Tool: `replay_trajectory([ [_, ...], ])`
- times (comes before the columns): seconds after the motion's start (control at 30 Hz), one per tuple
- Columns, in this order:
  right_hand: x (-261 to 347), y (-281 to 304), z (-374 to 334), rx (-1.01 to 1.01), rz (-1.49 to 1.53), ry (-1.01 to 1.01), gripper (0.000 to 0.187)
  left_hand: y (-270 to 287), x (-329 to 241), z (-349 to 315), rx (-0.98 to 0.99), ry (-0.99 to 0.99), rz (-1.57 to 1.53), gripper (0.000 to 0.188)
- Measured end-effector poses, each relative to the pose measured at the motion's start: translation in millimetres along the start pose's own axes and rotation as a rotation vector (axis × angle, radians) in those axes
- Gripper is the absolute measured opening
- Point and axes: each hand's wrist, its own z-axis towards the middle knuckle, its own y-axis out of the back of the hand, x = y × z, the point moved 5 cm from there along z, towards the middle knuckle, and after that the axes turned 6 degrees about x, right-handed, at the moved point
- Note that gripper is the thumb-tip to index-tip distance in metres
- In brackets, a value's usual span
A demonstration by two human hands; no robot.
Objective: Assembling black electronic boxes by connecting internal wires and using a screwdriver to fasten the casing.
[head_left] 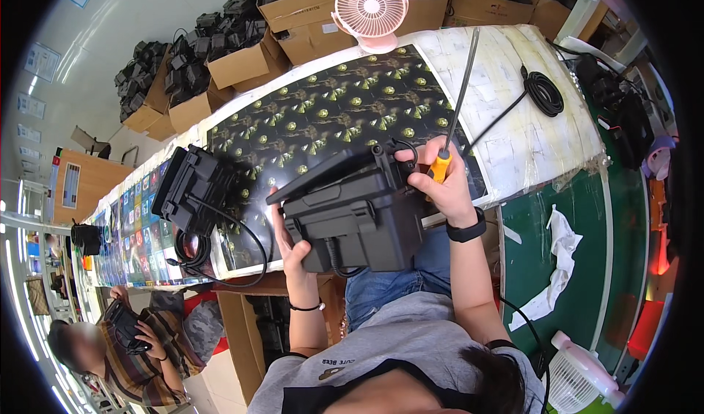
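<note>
I hold a black boxy plastic device (359, 212) with a flat hinged panel and a short cable, tilted over the bench edge above my lap. My left hand (293, 249) grips its lower left side from beneath. My right hand (444, 183) rests on its upper right corner and also grasps a screwdriver (451, 117) with an orange handle and a long metal shaft pointing up and away.
A second black device (192, 188) with a looped cable lies on the patterned black mat (323, 113). A pink fan (370, 11), cardboard boxes (242, 62) of black parts, a coiled black cable (544, 93), a green mat (546, 260). Another person (125, 348) sits at lower left.
</note>
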Motion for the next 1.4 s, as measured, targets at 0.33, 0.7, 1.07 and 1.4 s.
replay_trajectory([
  [0.33,7.7,9.5,-10.2,-0.064,-0.073,0.147,0.047,-6.6,4.3,-9.1,-0.032,0.171,-0.067,0.115],
  [0.7,-10.0,-2.8,-13.9,-0.26,0.229,0.091,0.046,-17.3,-36.9,-31.7,0.185,-0.608,0.644,0.131],
  [1.07,1.5,-2.0,0.8,-0.121,0.4,-0.076,0.029,7.8,-11.6,-70.8,0.286,-0.976,0.928,0.087],
  [1.4,21.2,11.4,32.2,-0.144,-0.016,-0.134,0.025,-32.8,-34.2,-37.1,0.271,-1.113,1.108,0.091],
])
